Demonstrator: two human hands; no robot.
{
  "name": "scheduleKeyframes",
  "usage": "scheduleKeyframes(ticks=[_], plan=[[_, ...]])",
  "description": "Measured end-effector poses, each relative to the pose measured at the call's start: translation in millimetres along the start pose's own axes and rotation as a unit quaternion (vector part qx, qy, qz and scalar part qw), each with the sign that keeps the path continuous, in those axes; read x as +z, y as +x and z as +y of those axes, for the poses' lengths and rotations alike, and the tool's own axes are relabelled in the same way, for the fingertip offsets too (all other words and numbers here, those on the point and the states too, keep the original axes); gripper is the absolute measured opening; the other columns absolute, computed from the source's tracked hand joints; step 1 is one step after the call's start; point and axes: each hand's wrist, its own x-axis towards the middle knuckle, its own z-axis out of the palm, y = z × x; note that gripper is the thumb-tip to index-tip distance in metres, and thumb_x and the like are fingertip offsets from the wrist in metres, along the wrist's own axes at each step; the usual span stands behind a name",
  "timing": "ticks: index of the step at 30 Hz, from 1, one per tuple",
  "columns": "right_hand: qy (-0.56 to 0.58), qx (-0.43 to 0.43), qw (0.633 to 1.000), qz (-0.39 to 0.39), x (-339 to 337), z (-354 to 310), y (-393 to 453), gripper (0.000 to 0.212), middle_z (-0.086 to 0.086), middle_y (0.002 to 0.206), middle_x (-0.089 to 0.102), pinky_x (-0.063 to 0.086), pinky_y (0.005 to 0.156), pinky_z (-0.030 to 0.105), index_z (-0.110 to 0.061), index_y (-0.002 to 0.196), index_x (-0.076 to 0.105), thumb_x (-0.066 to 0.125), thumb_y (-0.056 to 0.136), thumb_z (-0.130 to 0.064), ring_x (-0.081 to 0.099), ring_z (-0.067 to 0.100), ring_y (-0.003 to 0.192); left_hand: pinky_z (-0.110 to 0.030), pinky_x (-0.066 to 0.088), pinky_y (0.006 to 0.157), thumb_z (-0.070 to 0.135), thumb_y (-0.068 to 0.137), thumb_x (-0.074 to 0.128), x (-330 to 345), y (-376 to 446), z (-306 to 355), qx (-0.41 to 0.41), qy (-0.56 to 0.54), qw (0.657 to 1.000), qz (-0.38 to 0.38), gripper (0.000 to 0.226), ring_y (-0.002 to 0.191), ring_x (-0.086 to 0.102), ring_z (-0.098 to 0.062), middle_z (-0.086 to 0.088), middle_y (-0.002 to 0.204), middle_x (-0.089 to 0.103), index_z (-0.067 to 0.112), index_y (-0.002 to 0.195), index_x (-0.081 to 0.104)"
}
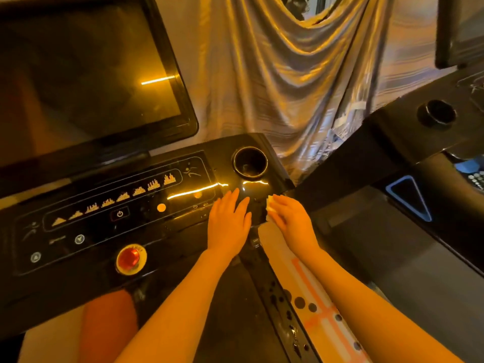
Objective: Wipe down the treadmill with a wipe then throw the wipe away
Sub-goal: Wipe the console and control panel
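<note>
surface: glossy black treadmill console (183,179) | on it: left hand (229,222) flat; wipe (271,205) under right hand (290,218)

Right hand (289,218) presses wipe (269,205), seemingly, on console (183,205).

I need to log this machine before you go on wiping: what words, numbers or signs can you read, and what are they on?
No words or numbers are readable.
Power symbol: on the control panel.
Row of bar-graph icons: on the panel, unlabelled.
Running-figure icon: on the panel, near the cup holder.
Arrow buttons: symbols only.
Lettering on the red stop button: too blurred.
Blue triangle: on the neighbouring machine.
</note>
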Motion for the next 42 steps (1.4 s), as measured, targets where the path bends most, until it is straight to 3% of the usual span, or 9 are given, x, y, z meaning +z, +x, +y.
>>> scheduleKeyframes(ticks=[3, 5, 7, 11, 15, 23, 31, 36, 42], plan=[[0.037, 0.015, 0.999, 0.037, 14.1, -9.2, 19.5, 0.035, 0.015, 0.136, 0.058, 0.029, 0.109, 0.013, -0.004, 0.132, 0.061, 0.057, 0.100, -0.017, 0.047, 0.003, 0.130, -0.040, 0.012, 0.122, 0.038, 0.106, 0.037, -6.9, 22.1, -15.8, 0.008, 0.015, 1.000, 0.012, 0.050, 0.152, 0.013, -0.023, -0.006, 0.164, 0.020, 0.021, 0.153, 0.034], [0.031, 0.027, 0.997, 0.065, 27.8, -11.0, 29.9, 0.036, 0.015, 0.135, 0.059, 0.034, 0.108, 0.026, -0.005, 0.132, 0.062, 0.060, 0.098, -0.018, 0.049, 0.015, 0.130, -0.040, 0.011, 0.122, 0.038, 0.106, 0.038, -10.9, 38.2, -26.5, 0.014, 0.023, 0.999, 0.017, 0.050, 0.152, 0.013, -0.025, -0.007, 0.164, 0.019, 0.020, 0.153, 0.034], [0.013, 0.054, 0.996, 0.068, 37.6, -12.2, 36.3, 0.039, 0.013, 0.142, 0.055, 0.027, 0.110, 0.025, -0.008, 0.137, 0.058, 0.060, 0.099, -0.019, 0.045, 0.025, 0.136, -0.041, 0.010, 0.122, 0.039, 0.106, 0.037, -12.4, 51.8, -34.9, 0.023, 0.033, 0.999, 0.017, 0.052, 0.152, 0.012, -0.026, -0.007, 0.165, 0.017, 0.019, 0.153, 0.033], [-0.066, 0.108, 0.990, 0.059, 49.8, -12.3, 46.2, 0.048, 0.011, 0.156, 0.039, 0.018, 0.119, 0.036, -0.010, 0.147, 0.044, 0.054, 0.102, -0.022, 0.023, 0.028, 0.150, -0.044, 0.011, 0.122, 0.043, 0.105, 0.035, -6.2, 63.5, -43.1, 0.038, 0.074, 0.996, 0.019, 0.056, 0.152, 0.013, -0.028, -0.010, 0.165, 0.017, 0.016, 0.154, 0.031], [-0.171, 0.161, 0.970, 0.055, 56.5, -16.6, 47.6, 0.061, 0.009, 0.163, 0.023, 0.009, 0.122, 0.044, -0.014, 0.157, 0.020, 0.043, 0.105, -0.036, 0.015, 0.026, 0.152, -0.044, 0.010, 0.122, 0.046, 0.104, 0.034, -1.6, 63.9, -42.8, 0.042, 0.092, 0.995, 0.023, 0.060, 0.152, 0.013, -0.029, -0.011, 0.164, 0.019, 0.014, 0.155, 0.028], [-0.155, 0.170, 0.973, 0.016, 42.6, 9.6, 72.1, 0.064, 0.012, 0.165, 0.014, 0.007, 0.122, 0.043, -0.011, 0.159, 0.006, 0.028, 0.107, -0.041, 0.013, 0.027, 0.152, -0.045, 0.018, 0.120, 0.043, 0.101, 0.043, 1.1, 62.3, -41.6, 0.038, 0.105, 0.993, 0.041, 0.059, 0.149, 0.023, -0.031, -0.013, 0.160, 0.029, 0.012, 0.151, 0.037], [-0.149, 0.126, 0.980, 0.027, 53.1, -10.9, 64.5, 0.065, 0.011, 0.166, 0.010, 0.010, 0.122, 0.043, -0.012, 0.159, 0.004, 0.033, 0.107, -0.036, 0.008, 0.028, 0.153, -0.045, 0.020, 0.120, 0.033, 0.100, 0.053, -8.5, 74.1, -28.8, 0.014, 0.034, 0.999, 0.034, 0.051, 0.146, 0.030, -0.032, -0.015, 0.156, 0.037, 0.008, 0.144, 0.047], [-0.132, 0.123, 0.984, 0.014, 45.8, 6.9, 78.2, 0.065, 0.010, 0.166, 0.006, 0.004, 0.122, 0.042, -0.014, 0.159, 0.001, 0.030, 0.107, -0.040, 0.005, 0.027, 0.153, -0.042, 0.010, 0.122, 0.034, 0.105, 0.042, -22.1, 117.4, -35.0, 0.012, 0.071, 0.996, 0.044, 0.049, 0.152, 0.015, -0.028, -0.011, 0.163, 0.023, 0.013, 0.149, 0.039], [-0.064, 0.102, 0.992, -0.036, 27.2, 45.5, 106.8, 0.063, 0.006, 0.167, 0.003, -0.003, 0.121, 0.044, -0.019, 0.160, 0.000, 0.025, 0.106, -0.041, -0.001, 0.023, 0.154, -0.043, 0.012, 0.122, 0.034, 0.104, 0.043, -14.1, 122.4, -44.6, 0.004, 0.065, 0.997, 0.047, 0.048, 0.151, 0.018, -0.029, -0.012, 0.162, 0.026, 0.014, 0.148, 0.042]])
